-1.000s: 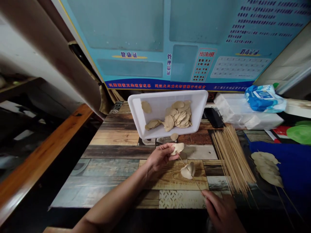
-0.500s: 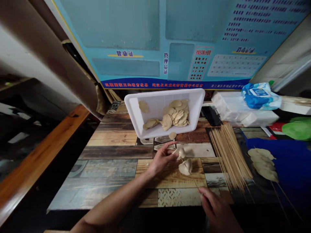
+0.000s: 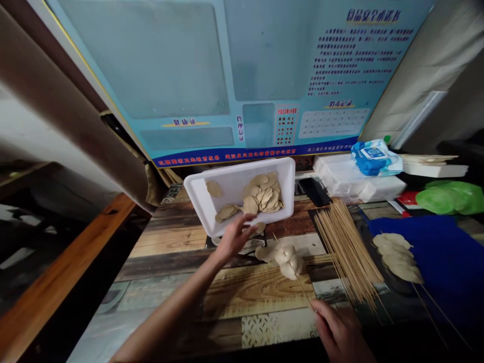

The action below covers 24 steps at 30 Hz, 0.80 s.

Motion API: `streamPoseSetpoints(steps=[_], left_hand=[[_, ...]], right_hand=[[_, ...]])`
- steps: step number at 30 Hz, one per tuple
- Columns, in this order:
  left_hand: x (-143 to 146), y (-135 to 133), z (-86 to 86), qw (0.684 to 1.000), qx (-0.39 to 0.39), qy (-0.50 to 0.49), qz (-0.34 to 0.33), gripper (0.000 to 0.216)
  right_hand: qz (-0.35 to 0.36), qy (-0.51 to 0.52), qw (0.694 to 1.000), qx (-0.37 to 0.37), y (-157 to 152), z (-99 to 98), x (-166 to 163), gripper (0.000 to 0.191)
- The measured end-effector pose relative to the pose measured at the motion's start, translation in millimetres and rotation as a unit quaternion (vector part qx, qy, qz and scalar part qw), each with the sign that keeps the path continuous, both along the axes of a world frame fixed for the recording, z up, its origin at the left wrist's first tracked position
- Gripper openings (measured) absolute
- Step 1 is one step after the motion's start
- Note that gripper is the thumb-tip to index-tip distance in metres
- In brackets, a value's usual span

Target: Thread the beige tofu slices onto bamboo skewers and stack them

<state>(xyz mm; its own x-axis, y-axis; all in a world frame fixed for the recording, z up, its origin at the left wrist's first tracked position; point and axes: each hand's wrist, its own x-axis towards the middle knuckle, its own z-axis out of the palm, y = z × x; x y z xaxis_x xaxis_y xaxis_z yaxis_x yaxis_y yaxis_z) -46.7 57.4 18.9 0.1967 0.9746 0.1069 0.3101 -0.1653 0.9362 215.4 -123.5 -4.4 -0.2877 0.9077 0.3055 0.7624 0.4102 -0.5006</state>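
My right hand (image 3: 338, 325) is closed around the lower end of a thin wooden skewer (image 3: 304, 292) near the table's front edge. Pale, round flat slices (image 3: 290, 263) are threaded in folds on the skewer, and its tip pokes out beyond them. A single flat slice (image 3: 265, 253) lies beside the threaded ones on the left. My left hand (image 3: 233, 238) is at the front rim of a white plastic tray (image 3: 196, 204), fingers apart. A pile of slices (image 3: 264, 194) leans inside the tray, and a loose slice (image 3: 260, 228) lies just right of my left fingers.
Right of centre lies a bundle of bare skewers (image 3: 348, 252). Finished skewers with slices (image 3: 397, 257) rest by a blue cloth (image 3: 442, 252). Behind are a dark phone (image 3: 314, 191), white packages (image 3: 336, 176), a blue-white wipes pack (image 3: 376, 157) and a green bag (image 3: 449, 196). A poster board (image 3: 260, 108) stands behind.
My left hand has left the slices on the skewer and moved up and left to the tray's front rim. My right hand still holds the skewer. The camera view has shifted.
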Motion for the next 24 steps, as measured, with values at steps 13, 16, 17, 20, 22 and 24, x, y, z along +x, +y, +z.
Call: streamPoseSetpoints(steps=[13, 16, 17, 20, 22, 24], left_hand=[[91, 70, 5.7, 0.826, 0.215, 0.512, 0.091, 0.073], [95, 76, 3.7, 0.814, 0.205, 0.540, 0.067, 0.065], [95, 77, 2.4, 0.808, 0.205, 0.548, 0.063, 0.060], [96, 77, -1.7, 0.794, 0.201, 0.571, 0.057, 0.043], [95, 77, -2.9, 0.788, 0.199, 0.581, 0.045, 0.036], [93, 77, -1.2, 0.787, 0.207, 0.581, 0.029, 0.033]], right_hand=[[0.010, -0.001, 0.998, -0.060, -9, -3.5, 10, 0.026], [0.005, 0.001, 0.997, -0.078, -14, -6.0, 15, 0.026], [0.003, 0.003, 0.997, -0.081, -15, -6.2, 15, 0.026], [-0.001, 0.015, 0.996, -0.093, -18, -4.1, 16, 0.026], [-0.002, 0.027, 0.995, -0.095, -20, -1.7, 16, 0.026], [-0.006, 0.035, 0.995, -0.091, -21, 0.1, 17, 0.026]])
